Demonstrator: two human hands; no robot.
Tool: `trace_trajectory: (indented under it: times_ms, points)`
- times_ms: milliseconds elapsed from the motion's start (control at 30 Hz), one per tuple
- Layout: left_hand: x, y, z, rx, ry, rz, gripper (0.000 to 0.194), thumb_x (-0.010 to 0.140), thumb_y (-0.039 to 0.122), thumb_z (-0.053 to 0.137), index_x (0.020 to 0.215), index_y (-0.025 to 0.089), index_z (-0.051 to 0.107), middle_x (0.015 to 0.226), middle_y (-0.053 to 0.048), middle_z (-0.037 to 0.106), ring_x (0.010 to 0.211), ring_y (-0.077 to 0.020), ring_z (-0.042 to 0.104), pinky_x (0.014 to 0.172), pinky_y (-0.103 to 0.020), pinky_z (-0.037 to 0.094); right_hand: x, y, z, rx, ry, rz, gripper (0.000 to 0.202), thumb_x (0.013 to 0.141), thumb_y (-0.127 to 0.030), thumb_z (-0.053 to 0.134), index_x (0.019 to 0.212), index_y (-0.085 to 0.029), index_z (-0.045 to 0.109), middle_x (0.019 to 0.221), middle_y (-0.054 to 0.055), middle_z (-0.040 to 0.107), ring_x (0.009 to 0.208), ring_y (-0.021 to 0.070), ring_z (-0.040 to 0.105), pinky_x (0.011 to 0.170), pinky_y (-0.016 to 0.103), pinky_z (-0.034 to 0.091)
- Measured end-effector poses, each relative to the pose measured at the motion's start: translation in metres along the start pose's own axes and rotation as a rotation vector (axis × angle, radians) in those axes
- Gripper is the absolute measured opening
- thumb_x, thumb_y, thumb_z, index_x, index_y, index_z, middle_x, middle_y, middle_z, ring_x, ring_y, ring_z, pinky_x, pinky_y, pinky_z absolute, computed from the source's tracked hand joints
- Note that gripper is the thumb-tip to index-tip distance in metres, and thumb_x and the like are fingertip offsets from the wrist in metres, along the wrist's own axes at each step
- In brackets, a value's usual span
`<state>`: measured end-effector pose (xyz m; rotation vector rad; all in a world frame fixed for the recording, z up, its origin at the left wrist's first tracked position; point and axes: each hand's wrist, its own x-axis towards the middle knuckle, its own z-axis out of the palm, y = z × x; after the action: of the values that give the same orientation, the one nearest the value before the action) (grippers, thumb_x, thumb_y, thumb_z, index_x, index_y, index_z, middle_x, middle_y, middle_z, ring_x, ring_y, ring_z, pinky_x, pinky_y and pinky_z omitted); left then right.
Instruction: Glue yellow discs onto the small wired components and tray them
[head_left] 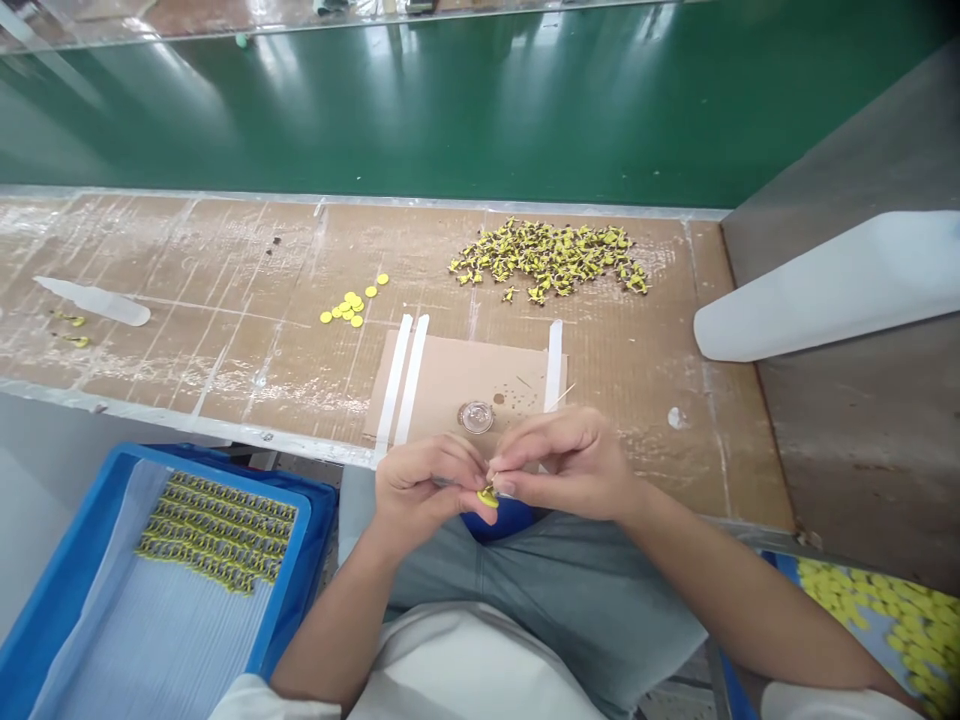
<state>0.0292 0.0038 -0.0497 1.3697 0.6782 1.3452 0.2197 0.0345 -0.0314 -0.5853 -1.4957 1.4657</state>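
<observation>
Just beyond my lap, both hands meet over a small yellow disc (488, 497) with a tiny figure on it. My left hand (427, 485) is closed, pinching the disc between thumb and fingers. The fingertips of my right hand (566, 468) press together on the tiny figure, whose details are mostly hidden by the fingers. A thin pale stick (564, 396) pokes up behind the right hand; whether the hand grips it I cannot tell. A small round clear dish (476, 417) sits on the cardboard sheet (465, 368) just past my hands.
Yellow-and-black figures (551, 260) lie heaped at the back, with several loose yellow discs (349, 305) to their left. A blue crate (289, 560) at lower left holds rows of pieces. Yellow discs (900, 610) fill a bin at lower right. A white tube (825, 285) juts in from the right.
</observation>
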Motion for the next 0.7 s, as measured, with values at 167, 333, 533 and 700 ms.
trace_trajectory:
  times_ms: [167,333,533,700]
  points:
    - [-0.0017,0.0011,0.0006,-0.002,-0.004,-0.012,0.02,0.066,0.012,0.085,0.082,0.018,0.075,0.074,-0.005,0.073,0.071,-0.019,0.069,0.066,-0.031,0.057,-0.0008,0.001,-0.0002,0.045,-0.02,0.031,0.019,0.072,-0.008,0.078,0.088,-0.018,0.078,0.079,0.006,0.076,0.067,0.014,0.072,0.061,0.021,0.058]
    - [0.0007,0.0035,0.0039,-0.003,0.016,-0.028,0.022,0.065,0.009,0.085,0.082,0.02,0.076,0.073,-0.004,0.073,0.07,-0.0192,0.07,0.065,-0.031,0.058,-0.0011,0.0022,-0.0032,0.045,-0.031,0.049,0.012,0.073,-0.014,0.078,0.086,-0.016,0.078,0.078,0.007,0.076,0.065,0.0143,0.071,0.06,0.022,0.058]
    - [0.0,0.0052,0.0045,0.068,0.014,-0.002,0.025,0.064,0.009,0.085,0.085,0.021,0.077,0.076,-0.004,0.075,0.07,-0.02,0.072,0.065,-0.031,0.06,-0.0023,0.0035,-0.0048,0.056,-0.026,0.095,0.015,0.072,-0.013,0.079,0.087,-0.015,0.078,0.077,0.007,0.076,0.065,0.0132,0.07,0.059,0.02,0.056]
    - [-0.003,0.0093,0.0051,0.296,0.025,0.036,0.018,0.071,0.017,0.082,0.088,0.021,0.075,0.079,-0.005,0.077,0.072,-0.02,0.073,0.067,-0.03,0.06,-0.0036,0.0048,-0.0021,0.148,0.1,0.172,0.014,0.071,-0.016,0.08,0.085,-0.016,0.078,0.075,0.006,0.075,0.064,0.0126,0.069,0.057,0.019,0.056]
